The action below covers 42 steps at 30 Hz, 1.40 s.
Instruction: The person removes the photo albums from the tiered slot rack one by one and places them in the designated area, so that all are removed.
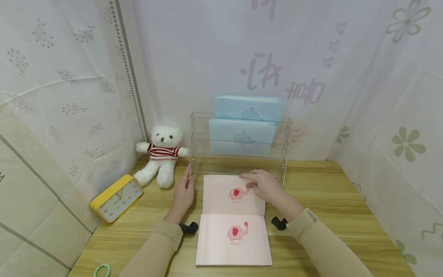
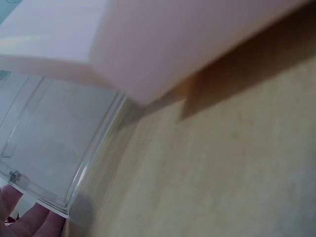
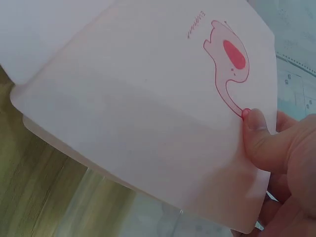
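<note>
In the head view my right hand pinches the upper right part of a pink notebook with an elephant on its cover. The right wrist view shows the thumb on the cover beside the elephant's trunk, with the other fingers behind. This notebook is tilted up before a clear tiered rack. A second pink notebook with the same elephant lies nearer on the table. My left hand holds the rack's left side, its fingertips at the lower corner in the left wrist view.
Two light-blue whale notebooks, a front one and a back one, stand in the rack's upper tiers. Left of it are a white teddy bear in a striped top and a yellow clock. A green ring lies at the near-left edge.
</note>
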Tool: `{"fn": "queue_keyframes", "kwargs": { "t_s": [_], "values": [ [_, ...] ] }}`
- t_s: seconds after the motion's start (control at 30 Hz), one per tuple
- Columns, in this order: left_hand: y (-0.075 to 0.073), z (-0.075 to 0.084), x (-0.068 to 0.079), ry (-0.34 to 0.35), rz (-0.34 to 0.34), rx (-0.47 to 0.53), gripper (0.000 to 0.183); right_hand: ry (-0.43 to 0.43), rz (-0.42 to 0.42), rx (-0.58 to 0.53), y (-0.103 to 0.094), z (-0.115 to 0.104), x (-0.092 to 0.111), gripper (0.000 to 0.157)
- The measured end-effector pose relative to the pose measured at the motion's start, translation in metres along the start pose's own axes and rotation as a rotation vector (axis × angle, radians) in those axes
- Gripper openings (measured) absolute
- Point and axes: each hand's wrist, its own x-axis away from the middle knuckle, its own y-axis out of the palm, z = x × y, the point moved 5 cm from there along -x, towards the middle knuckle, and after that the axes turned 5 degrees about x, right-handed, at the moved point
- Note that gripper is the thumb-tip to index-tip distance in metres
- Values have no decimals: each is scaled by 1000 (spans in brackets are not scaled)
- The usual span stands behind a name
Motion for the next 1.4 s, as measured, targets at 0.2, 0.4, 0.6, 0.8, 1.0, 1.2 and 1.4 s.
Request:
{"fn": "queue_keyframes", "kwargs": {
  "t_s": [0.2,0.4,0.6,0.8,1.0,1.2,1.4],
  "values": [
    [1,-3,0,-15,-10,5,61,29,-58,30,5,-1,4,47],
    [0,-1,0,-9,-8,9,61,42,-66,57,9,-4,9,44],
    [0,-2,0,-10,-5,7,61,60,-80,84,14,-4,15,43],
    [0,-1,0,-18,-6,16,61,71,-94,63,23,-2,19,43],
    [0,-1,1,-23,-11,19,61,94,-114,45,32,-1,21,43],
    [1,-2,0,-30,-14,17,61,128,-126,24,41,1,23,43],
    [0,-1,0,-38,-19,16,61,97,-115,22,47,3,24,44]
  ]
}}
